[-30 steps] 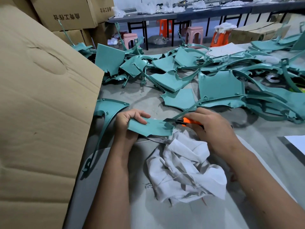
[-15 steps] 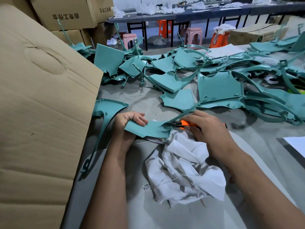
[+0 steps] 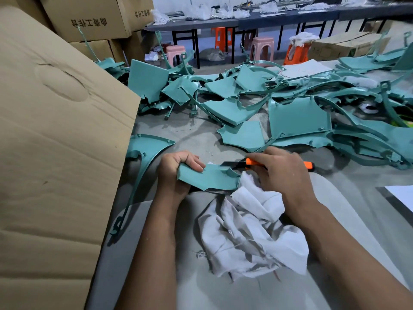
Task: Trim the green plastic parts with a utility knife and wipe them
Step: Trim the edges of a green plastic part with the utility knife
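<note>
Gripping a small green plastic part (image 3: 209, 176) near the surface's (image 3: 196, 135) near edge, the left hand (image 3: 176, 168) curls round its left end. The right hand (image 3: 281, 173) clasps an orange utility knife (image 3: 251, 162) — handle mostly hidden, blade tip on the part's top edge. A white cloth (image 3: 250, 233) covers the part's right corner.

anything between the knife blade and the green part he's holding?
Nothing visible. The utility knife in the right hand has its blade at the top edge of the green part, which the left hand grips. The white cloth lies below.
</note>
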### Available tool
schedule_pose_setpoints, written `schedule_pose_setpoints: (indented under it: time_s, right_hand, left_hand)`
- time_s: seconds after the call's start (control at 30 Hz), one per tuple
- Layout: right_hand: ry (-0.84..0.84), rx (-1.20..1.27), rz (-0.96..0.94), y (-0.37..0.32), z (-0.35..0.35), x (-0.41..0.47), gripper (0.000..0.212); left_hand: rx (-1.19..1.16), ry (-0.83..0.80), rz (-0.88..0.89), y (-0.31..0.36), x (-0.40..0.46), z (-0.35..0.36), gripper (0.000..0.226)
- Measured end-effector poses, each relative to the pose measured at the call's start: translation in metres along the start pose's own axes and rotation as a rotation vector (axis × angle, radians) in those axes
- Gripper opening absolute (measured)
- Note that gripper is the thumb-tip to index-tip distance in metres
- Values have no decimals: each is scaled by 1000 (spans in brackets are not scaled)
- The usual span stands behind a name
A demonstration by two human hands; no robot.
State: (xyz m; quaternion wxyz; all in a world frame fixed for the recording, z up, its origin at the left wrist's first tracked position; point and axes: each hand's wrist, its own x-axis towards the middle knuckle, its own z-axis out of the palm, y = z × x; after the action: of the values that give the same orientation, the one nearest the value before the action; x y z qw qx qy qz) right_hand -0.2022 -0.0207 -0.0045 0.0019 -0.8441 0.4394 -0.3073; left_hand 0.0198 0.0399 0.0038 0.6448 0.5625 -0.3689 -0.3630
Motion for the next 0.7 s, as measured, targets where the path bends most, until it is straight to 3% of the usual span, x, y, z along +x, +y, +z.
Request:
schedule_pose_setpoints:
  time_s: [0.07, 0.13, 0.23, 0.33, 0.5, 0.57, 0.7]
  right_hand:
    - [180, -11, 51, -2, -8, -1, 19]
    - [263, -1, 89, -2, -17, -3, 19]
    - [110, 21, 81, -9, -18, -9, 14]
    - [-27, 15, 168, -8, -15, -12, 17]
    - [89, -220, 328, 11, -20, -11, 12]
    - [147, -127, 247, 11, -21, -12, 13]
    - [2, 90, 69, -8, -13, -14, 12]
  left_hand:
    - [-2, 4, -40, -1, 0, -1, 29]
    - [18, 58, 75, -4, 0, 0, 32]
    - [132, 87, 296, -10, -4, 2, 30]
    - [214, 64, 393, -15, -3, -1, 21]
    - [329, 28, 512, -15, 0, -4, 10]
    - [334, 51, 532, -16, 3, -5, 10]
    - [351, 83, 538, -16, 4, -5, 14]
